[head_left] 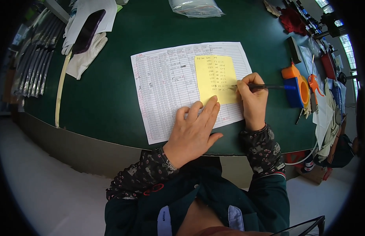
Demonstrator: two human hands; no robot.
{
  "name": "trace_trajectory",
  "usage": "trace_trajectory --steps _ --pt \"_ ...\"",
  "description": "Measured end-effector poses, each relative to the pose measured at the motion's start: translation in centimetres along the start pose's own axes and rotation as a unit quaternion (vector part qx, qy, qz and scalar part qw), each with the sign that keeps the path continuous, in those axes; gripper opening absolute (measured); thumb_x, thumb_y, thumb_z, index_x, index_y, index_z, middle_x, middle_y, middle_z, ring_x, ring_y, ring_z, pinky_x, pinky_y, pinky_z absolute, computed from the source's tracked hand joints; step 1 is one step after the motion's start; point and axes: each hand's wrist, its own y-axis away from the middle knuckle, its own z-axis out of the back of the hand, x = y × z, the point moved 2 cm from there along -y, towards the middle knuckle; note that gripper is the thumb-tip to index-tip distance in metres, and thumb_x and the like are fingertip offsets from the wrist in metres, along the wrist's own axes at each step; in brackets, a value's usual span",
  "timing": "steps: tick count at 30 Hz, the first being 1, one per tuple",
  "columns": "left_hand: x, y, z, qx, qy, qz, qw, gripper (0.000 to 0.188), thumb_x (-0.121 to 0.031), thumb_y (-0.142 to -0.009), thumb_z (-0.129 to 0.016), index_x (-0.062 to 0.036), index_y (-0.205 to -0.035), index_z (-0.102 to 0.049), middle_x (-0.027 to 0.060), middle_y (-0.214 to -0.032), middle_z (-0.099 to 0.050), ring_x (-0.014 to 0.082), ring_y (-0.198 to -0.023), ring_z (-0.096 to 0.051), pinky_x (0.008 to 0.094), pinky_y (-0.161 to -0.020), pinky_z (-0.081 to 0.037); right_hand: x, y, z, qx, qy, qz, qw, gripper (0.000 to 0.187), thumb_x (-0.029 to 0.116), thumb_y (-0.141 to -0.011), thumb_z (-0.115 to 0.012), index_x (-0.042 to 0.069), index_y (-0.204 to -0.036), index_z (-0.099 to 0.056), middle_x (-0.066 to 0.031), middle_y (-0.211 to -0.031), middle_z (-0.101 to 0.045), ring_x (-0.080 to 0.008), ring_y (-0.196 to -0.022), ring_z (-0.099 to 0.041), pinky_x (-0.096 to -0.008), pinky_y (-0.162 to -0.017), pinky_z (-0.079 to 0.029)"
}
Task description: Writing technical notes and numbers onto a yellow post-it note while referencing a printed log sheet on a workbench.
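A yellow note sheet (217, 74) with handwritten lines lies on top of a large white printed table sheet (159, 90). My left hand (196, 128) rests flat on the white sheet, fingers spread, with fingertips at the yellow note's lower left edge. In my right hand (254, 102) is a dark pen (267, 86), pinched between thumb and fingers. The pen's tip points left onto the yellow note, near its lower handwritten lines. The side of the right hand lies by the right edges of both sheets.
On the green tabletop (100, 114), an orange-and-blue tape dispenser (294, 90) and orange-handled scissors (315, 84) stand at right. A dark phone (89, 31) lies on papers at left, beside a white glove (86, 57). Packaged dark items (35, 59) fill the far left; a clear plastic bag (196, 7) sits at the back.
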Motion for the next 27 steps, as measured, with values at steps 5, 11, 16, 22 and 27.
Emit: trace_trajectory --steps 5,11,16,22,27 --pt "-0.01 -0.04 -0.07 -0.006 0.001 -0.004 1.000 0.069 -0.032 -0.068 -0.071 -0.0025 -0.125 -0.046 0.0059 -0.133 -0.041 0.0223 -0.106 -0.039 0.0363 -0.087 -0.029 0.25 0.12 -0.16 0.005 -0.003 0.013 1.000 0.009 0.002 -0.080 -0.058 0.002 -0.075 -0.050 0.0026 -0.067 -0.050 -0.0020 -0.060 -0.042 -0.0173 -0.054 -0.034" --pt "0.15 0.04 0.09 -0.010 -0.005 0.000 1.000 0.069 -0.033 -0.068 -0.071 -0.0023 -0.125 -0.046 0.0061 -0.133 -0.041 0.0227 -0.105 -0.041 0.0357 -0.085 -0.030 -0.02 -0.24 -0.25 -0.007 -0.018 0.025 1.000 0.008 0.004 -0.082 -0.059 0.002 -0.078 -0.052 0.0025 -0.068 -0.051 -0.0016 -0.060 -0.043 -0.0168 -0.054 -0.034" --pt "0.01 -0.07 -0.18 -0.029 0.023 -0.013 0.999 0.066 -0.033 -0.069 -0.070 -0.0015 -0.122 -0.049 0.0078 -0.133 -0.042 0.0237 -0.103 -0.042 0.0346 -0.084 -0.033 0.20 -0.21 -0.01 -0.030 -0.010 0.045 0.998 0.009 0.009 -0.086 -0.059 0.004 -0.084 -0.053 0.0026 -0.067 -0.051 -0.0012 -0.056 -0.042 -0.0155 -0.049 -0.031" --pt "-0.06 0.15 -0.23 -0.059 0.019 -0.021 0.998 0.064 -0.033 -0.069 -0.070 -0.0011 -0.121 -0.050 0.0100 -0.130 -0.045 0.0257 -0.102 -0.043 0.0338 -0.083 -0.034 0.07 -0.18 0.01 -0.029 0.004 0.053 0.998 0.010 0.013 -0.087 -0.058 0.004 -0.085 -0.054 0.0028 -0.065 -0.049 -0.0004 -0.053 -0.037 -0.0139 -0.047 -0.027" --pt "0.04 0.17 -0.28 -0.061 0.012 -0.022 0.998 0.064 -0.033 -0.068 -0.070 -0.0008 -0.119 -0.050 0.0116 -0.127 -0.047 0.0255 -0.102 -0.044 0.0331 -0.081 -0.034 0.10 -0.27 -0.11 -0.013 -0.006 0.046 0.999 0.011 0.013 -0.087 -0.059 0.004 -0.085 -0.053 0.0027 -0.065 -0.050 -0.0010 -0.055 -0.041 -0.0150 -0.049 -0.029"
